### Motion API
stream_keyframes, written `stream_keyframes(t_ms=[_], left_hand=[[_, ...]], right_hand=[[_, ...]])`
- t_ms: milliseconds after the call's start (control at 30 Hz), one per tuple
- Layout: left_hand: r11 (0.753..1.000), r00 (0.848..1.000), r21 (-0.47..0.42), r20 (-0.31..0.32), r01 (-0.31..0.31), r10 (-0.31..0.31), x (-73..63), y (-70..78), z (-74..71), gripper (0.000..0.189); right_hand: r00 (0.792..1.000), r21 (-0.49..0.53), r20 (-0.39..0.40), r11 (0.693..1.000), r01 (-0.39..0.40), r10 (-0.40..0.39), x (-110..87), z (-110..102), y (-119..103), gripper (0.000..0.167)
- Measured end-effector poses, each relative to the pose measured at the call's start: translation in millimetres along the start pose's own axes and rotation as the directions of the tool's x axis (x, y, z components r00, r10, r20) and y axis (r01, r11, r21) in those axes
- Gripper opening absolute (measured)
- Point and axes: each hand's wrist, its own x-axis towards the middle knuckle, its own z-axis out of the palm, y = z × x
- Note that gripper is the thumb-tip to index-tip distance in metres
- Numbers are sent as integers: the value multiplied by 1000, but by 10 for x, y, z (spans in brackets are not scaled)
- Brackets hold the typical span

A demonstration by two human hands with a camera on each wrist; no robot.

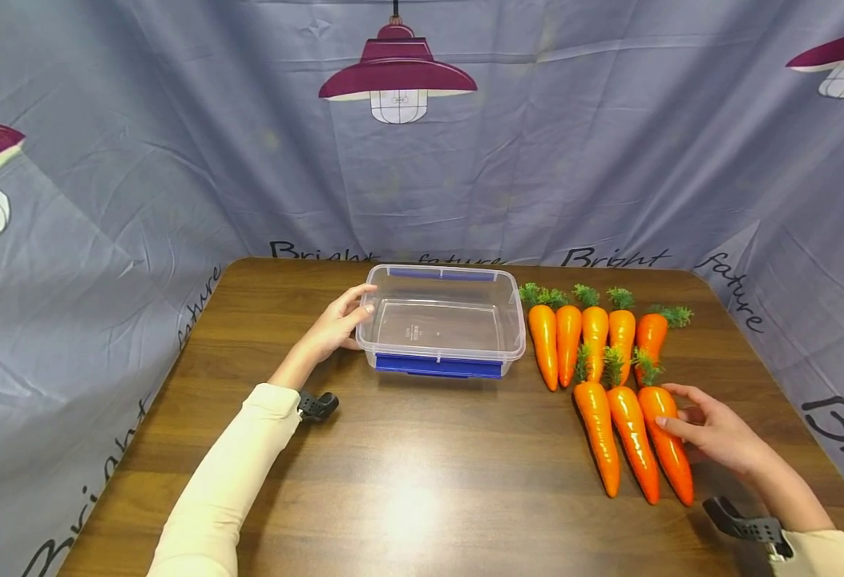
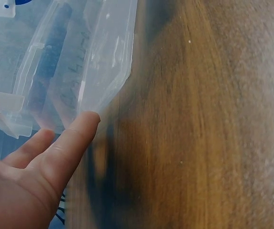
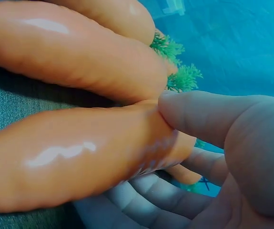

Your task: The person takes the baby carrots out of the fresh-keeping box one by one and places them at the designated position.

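Note:
A clear plastic food container with blue latch flaps stands lidless at the table's back. At its left end rests my left hand, the fingers fairly straight against the wall and the thumb at the rim. Its fingertips touch the container near a lower corner in the left wrist view. My right hand holds the rightmost front carrot, glossy orange with a green top. The thumb lies over its thick end; the other fingers curl along its far side, partly hidden.
Two more carrots lie left of the held one in the front row. Several others form a back row close to the container's right side. Everything is on a brown wooden table, with a grey printed curtain behind.

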Motion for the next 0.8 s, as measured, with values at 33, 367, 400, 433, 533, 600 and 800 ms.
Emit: stream_keyframes(t_ms=[33, 367, 400, 433, 533, 600, 800], left_hand=[[1000, 1000, 1, 1, 0, 0, -1, 3, 0, 50], [998, 1000, 59, 19, -10, 9, -23, 46, -30, 52], [998, 1000, 67, 19, -15, 14, -34, 48, -34, 53], [997, 1000, 79, 17, -20, 19, -45, 52, -35, 53], [995, 999, 94, 7, -36, 36, -57, 55, -40, 54], [995, 999, 85, -1, -42, 43, -68, 58, -56, 54], [992, 998, 122, -45, -43, 48, -150, 70, -172, 55]], right_hand=[[1000, -9, 4, 1000, -3, 3, 2, -3, -3, 68], [998, -155, -55, 987, -41, 33, 51, -43, -52, 70], [998, -159, -56, 986, -43, 34, 55, -48, -58, 70], [998, -164, -56, 985, -51, 42, 63, -59, -65, 70], [997, -175, -52, 982, -67, 58, 74, -98, -86, 71], [997, -183, -47, 981, -71, 64, 72, -132, -97, 71], [997, -215, -34, 974, -68, 62, 48, -231, -127, 71]])
